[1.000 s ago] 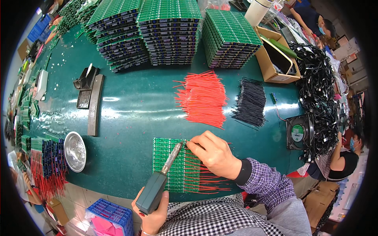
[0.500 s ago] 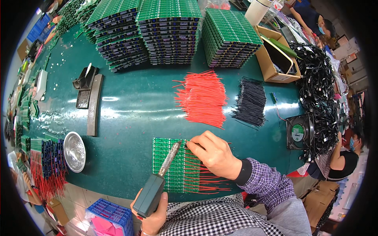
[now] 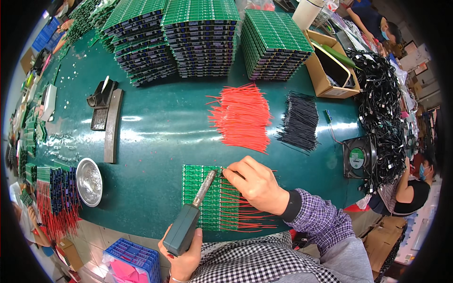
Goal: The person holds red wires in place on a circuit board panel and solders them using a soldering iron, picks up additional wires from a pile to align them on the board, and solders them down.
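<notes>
My left hand (image 3: 187, 259) is closed round the dark green handle of a soldering iron (image 3: 183, 229). The iron's metal barrel slants up across a green circuit board panel (image 3: 190, 181), its tip near the panel's top edge. Fingers of my right hand (image 3: 257, 185) are pinched together right beside that tip, on a red wire (image 3: 274, 171) whose far end sticks out past the hand. Below, a row of red wires (image 3: 250, 225) runs from the panel out to the right. The hand hides the exact joint at its fingertips.
Beyond the panel lie a red wire pile (image 3: 240, 118) and a black wire pile (image 3: 300, 121). Tall circuit board stacks (image 3: 200, 47) line the back. A metal bowl (image 3: 89, 181) and iron stand (image 3: 101, 106) are left; a small fan (image 3: 355, 159) and tangled black cables (image 3: 382, 118) are right.
Hardly anything differs. The iron's handle has shifted slightly, and my right hand keeps its pinch at almost the same spot.
</notes>
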A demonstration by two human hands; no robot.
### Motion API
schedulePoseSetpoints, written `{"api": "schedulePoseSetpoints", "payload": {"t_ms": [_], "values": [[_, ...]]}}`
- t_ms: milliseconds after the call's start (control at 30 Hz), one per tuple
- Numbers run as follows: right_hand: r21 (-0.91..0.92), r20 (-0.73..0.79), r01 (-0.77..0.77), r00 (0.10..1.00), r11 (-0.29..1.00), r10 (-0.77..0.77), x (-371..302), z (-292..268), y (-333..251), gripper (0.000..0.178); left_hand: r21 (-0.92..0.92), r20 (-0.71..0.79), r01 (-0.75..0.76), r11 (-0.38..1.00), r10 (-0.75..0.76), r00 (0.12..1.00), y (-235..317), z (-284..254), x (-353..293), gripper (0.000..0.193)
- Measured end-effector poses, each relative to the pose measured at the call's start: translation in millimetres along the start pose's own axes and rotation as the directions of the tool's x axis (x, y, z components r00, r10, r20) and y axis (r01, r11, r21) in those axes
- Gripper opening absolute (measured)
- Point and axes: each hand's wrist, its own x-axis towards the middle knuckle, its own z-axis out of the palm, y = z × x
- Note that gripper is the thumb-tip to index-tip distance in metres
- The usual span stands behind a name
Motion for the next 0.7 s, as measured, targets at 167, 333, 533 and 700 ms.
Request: {"api": "schedulePoseSetpoints", "payload": {"t_ms": [167, 333, 533, 700], "values": [[0.000, 0.006, -0.005, 1.000, 1.000, 0.005, 0, -1, 0, 0.032, -0.013, -0.003, -0.013, 1.000, 0.013, 1.000, -1, 0, 0, 0.019], [0.007, 0.004, 0.001, 1.000, 1.000, -0.001, 1, -1, 0, 0.032, 0.009, -0.022, -0.053, 0.999, 0.053, 0.998, -2, -2, 2, 0.019], [0.003, -0.024, 0.024, 0.999, 1.000, -0.024, 1, 1, 1, 0.031, -0.011, 0.009, -0.011, 1.000, 0.011, 1.000, -5, 0, -1, 0.021], [-0.006, -0.026, 0.032, 0.999, 0.999, -0.032, 2, 1, 1, 0.030, -0.022, -0.054, 0.055, 0.998, -0.056, 0.997, -19, -1, -12, 0.024]]}}
